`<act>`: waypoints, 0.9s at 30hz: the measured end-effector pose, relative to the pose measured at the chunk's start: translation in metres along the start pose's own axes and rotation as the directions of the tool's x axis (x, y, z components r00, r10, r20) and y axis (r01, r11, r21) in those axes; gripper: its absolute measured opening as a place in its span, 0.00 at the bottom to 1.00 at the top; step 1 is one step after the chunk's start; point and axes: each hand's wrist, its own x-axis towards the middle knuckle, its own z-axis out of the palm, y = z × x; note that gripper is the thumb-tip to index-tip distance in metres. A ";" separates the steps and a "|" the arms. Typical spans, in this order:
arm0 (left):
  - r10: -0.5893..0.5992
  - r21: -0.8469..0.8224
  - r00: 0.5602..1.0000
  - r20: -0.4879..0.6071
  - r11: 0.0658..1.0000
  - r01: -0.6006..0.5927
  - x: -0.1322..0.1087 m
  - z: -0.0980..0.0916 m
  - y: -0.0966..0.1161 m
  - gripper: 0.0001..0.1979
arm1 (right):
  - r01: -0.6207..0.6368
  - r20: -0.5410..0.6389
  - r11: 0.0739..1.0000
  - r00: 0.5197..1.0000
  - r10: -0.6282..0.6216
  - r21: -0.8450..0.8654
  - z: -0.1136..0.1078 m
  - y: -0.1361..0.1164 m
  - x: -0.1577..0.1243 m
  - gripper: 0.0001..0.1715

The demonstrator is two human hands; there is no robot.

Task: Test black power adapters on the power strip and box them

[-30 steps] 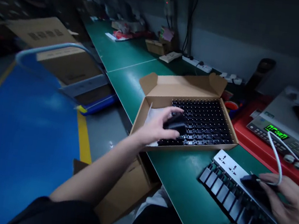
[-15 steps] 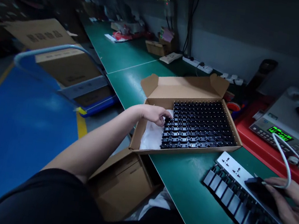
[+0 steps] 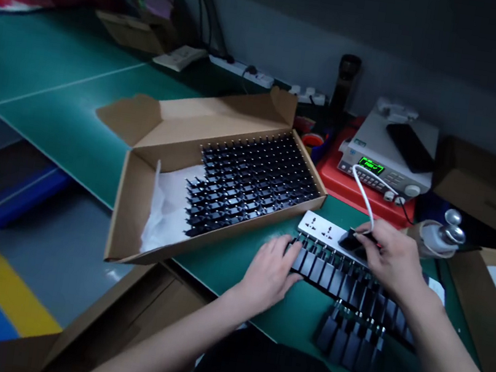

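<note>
R hand clenched on black plug adapter at white socket strip, right of center; L hand lies open on row of black adapters below strip. Carton of adapters left; tester upper right.

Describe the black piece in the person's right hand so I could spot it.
On the green bench beside the open cardboard tray lies a white power strip. At its right end, the right hand holds a black adapter. Unlike the row along the strip's near edge, it sits on the strip's face, beside a white cable.
</note>
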 end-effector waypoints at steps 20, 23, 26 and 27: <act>0.436 0.188 0.893 0.114 0.873 -0.450 0.092 -0.062 0.012 0.16 | -0.044 -0.005 0.997 0.999 0.044 0.063 -0.029 0.019 -0.034 0.09; 0.449 0.265 0.840 0.303 0.807 -0.527 0.123 -0.071 0.030 0.16 | -0.020 0.022 0.999 1.000 0.021 -0.043 -0.029 0.020 -0.031 0.09; 0.438 0.274 0.791 0.427 0.771 -0.575 0.139 -0.080 0.041 0.17 | -0.024 0.021 0.999 0.999 0.025 -0.027 -0.028 0.021 -0.028 0.07; 0.437 0.263 0.774 0.459 0.765 -0.588 0.142 -0.083 0.042 0.17 | -0.019 0.018 1.000 1.000 0.020 -0.015 -0.027 0.021 -0.028 0.07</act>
